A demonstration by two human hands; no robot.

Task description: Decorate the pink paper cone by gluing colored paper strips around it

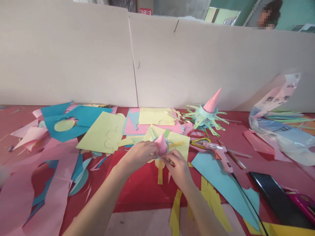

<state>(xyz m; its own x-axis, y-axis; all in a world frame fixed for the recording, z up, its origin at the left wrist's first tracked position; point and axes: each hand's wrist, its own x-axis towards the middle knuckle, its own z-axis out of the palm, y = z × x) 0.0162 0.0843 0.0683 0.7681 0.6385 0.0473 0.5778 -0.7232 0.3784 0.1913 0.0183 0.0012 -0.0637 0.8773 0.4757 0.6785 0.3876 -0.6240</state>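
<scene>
Between my two hands is a small paper craft with a pink cone (pixel 161 144) at its middle and pale green and yellow strips sticking out around it. My left hand (pixel 144 151) grips its left side, fingers closed at the cone's base. On the lower right, my right hand (pixel 177 164) pinches its edge; the fingertips partly cover what they hold. A yellow strip (pixel 160 172) hangs down from the craft toward me. Behind it lies a pale yellow sheet (pixel 182 141). A similar finished-looking craft with a taller pink cone (pixel 212 102) and fringed green strips stands at the back right.
To the right are a pink glue gun (pixel 222 157) with a black cord, scissors (pixel 197 133), a dark phone (pixel 273 193) and a plastic bag (pixel 283 127). Cut paper, including a blue sheet (pixel 88 114), covers the left. A white partition (pixel 197 65) closes off the back.
</scene>
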